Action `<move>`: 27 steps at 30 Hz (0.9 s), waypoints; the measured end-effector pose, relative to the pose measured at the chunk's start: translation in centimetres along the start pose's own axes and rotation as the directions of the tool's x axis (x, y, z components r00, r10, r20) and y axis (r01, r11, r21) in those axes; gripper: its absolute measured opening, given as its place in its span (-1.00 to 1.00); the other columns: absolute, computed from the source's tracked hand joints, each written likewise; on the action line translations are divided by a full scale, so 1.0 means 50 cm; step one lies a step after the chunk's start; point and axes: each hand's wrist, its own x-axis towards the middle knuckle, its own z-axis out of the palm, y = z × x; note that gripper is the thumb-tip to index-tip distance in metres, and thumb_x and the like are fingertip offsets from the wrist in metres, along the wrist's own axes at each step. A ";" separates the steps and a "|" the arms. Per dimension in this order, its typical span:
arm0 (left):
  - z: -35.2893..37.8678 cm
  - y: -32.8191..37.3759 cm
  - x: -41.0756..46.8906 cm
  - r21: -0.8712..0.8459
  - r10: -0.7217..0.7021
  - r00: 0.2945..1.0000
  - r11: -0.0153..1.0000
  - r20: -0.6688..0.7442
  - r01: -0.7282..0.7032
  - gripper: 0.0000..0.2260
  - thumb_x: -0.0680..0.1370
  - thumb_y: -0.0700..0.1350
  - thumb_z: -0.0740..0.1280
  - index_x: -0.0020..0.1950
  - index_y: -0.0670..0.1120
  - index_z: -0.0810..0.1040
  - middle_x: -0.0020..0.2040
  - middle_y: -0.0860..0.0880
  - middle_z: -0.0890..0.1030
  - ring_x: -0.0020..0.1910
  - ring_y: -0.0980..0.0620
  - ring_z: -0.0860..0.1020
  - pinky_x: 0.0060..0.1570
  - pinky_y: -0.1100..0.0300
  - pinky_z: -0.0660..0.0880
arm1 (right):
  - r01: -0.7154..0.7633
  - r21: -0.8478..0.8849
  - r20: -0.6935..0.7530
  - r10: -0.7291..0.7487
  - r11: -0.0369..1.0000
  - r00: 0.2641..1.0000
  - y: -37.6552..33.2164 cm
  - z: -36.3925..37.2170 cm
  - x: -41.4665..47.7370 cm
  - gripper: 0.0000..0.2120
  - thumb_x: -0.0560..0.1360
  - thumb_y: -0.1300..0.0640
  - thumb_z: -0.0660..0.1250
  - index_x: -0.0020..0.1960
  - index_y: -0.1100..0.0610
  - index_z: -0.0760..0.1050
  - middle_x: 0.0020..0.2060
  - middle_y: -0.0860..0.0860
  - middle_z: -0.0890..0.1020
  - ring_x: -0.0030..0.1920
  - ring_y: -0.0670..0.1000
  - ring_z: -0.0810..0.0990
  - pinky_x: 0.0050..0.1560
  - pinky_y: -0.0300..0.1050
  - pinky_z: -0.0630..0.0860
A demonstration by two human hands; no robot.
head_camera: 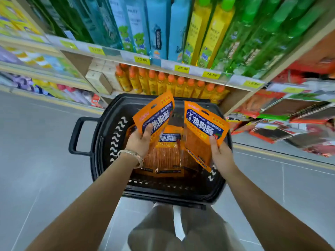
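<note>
My left hand [139, 142] pinches one orange packet [155, 115] and my right hand [220, 153] pinches another [203, 127], both held upright over the black basket [181, 195]. More packets [168, 147] lie directly beneath, nearer my left. Bottles [170, 84] stand beyond.

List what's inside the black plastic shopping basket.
Orange snack packets with blue labels lie on the basket floor. The left hand holds one more packet above, the right hand another packet; these cover part of the pile, so anything underneath cannot be seen.
</note>
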 end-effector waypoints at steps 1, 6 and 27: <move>-0.002 0.026 -0.020 0.017 0.082 0.997 0.996 0.000 -0.082 -0.73 0.60 0.08 0.16 -0.03 -0.07 0.54 -0.20 0.19 0.37 -0.22 -0.01 0.51 -0.21 0.27 0.27 | 0.057 0.041 -0.054 -0.055 0.998 0.997 -0.007 -0.026 -0.018 -0.65 0.62 -0.06 0.08 0.18 0.13 0.50 -0.09 0.02 0.59 -0.01 0.05 0.54 0.05 -0.07 0.42; 0.032 0.158 -0.126 -0.051 0.354 0.934 0.935 0.039 -0.352 -0.88 0.57 -0.03 0.28 -0.11 0.19 0.54 -0.20 0.22 0.60 -0.16 0.19 0.56 -0.10 0.20 0.46 | 0.185 0.246 -0.387 -0.078 0.951 0.919 -0.016 -0.193 -0.081 -0.68 0.62 -0.02 0.15 0.04 0.24 0.49 -0.18 0.15 0.55 -0.12 0.08 0.49 -0.02 -0.03 0.38; 0.377 0.737 -0.467 -0.323 0.628 0.748 0.677 -0.215 -0.661 -0.72 0.55 0.02 0.28 -0.33 -0.04 0.50 -0.24 -0.08 0.59 -0.21 0.00 0.54 -0.16 0.14 0.43 | 0.577 0.060 -0.715 -0.369 0.814 0.594 -0.063 -1.018 -0.151 -0.72 0.59 -0.02 0.22 -0.07 0.18 0.54 -0.26 0.01 0.58 -0.22 0.02 0.53 -0.17 -0.02 0.43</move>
